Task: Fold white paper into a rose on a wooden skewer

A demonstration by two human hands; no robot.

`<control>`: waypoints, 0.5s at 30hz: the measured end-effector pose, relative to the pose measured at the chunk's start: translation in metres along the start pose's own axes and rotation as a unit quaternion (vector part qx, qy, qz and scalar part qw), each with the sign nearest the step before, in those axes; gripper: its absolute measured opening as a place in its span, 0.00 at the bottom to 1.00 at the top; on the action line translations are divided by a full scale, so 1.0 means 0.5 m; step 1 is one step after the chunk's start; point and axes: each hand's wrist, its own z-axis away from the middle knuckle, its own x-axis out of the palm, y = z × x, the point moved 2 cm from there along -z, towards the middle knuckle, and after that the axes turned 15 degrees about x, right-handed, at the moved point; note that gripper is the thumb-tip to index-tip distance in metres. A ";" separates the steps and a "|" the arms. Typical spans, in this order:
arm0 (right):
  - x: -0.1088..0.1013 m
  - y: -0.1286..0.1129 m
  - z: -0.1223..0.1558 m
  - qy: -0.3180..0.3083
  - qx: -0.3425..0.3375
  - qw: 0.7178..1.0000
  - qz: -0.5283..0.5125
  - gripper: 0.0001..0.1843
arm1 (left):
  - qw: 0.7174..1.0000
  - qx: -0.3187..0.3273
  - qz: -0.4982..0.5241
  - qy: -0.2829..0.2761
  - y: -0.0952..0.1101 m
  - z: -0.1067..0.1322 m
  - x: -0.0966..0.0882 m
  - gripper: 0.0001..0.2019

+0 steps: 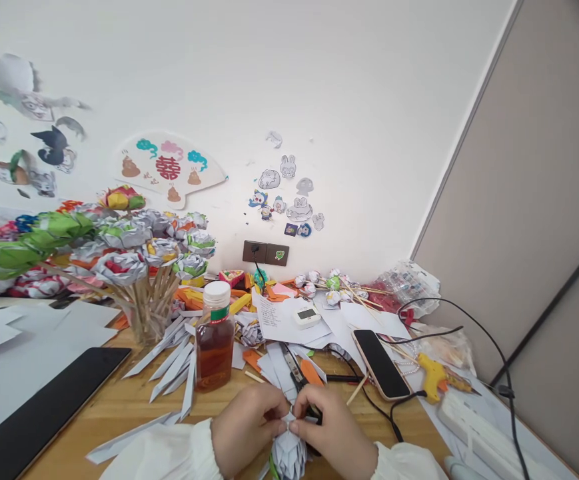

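Note:
At the bottom centre, a white folded-paper flower (290, 457) with a bit of green at its lower left sits between my hands. My left hand (249, 423) pinches its top edge from the left with thumb and forefinger. From the right, my right hand (339, 430) pinches the same top edge, fingertips close to the left ones. A metal-jawed tool with black handles (295, 375) lies just beyond my fingers, partly hidden by the right hand. Orange folded paper (313, 371) and white paper strips (275, 373) lie around it.
A bottle of brown liquid (214, 347) stands left of my hands. Behind it, paper flowers on sticks (144, 287) fill a clear holder. A black tablet-like slab (54, 410) lies left. To the right are a phone (382, 363), yellow glue gun (433, 378), cables and a power strip (484, 427).

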 end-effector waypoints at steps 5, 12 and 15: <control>-0.003 0.003 0.000 -0.004 -0.019 0.998 0.052 0.08 | 0.999 0.017 -0.043 -0.003 0.005 0.001 0.012 0.06; 0.012 0.007 0.003 0.033 -0.045 0.996 0.069 0.08 | 0.998 -0.024 0.044 0.022 -0.009 0.004 0.019 0.07; 0.014 0.003 0.005 0.029 -0.060 0.996 0.056 0.10 | 0.983 -0.043 0.168 0.052 -0.018 0.005 0.016 0.05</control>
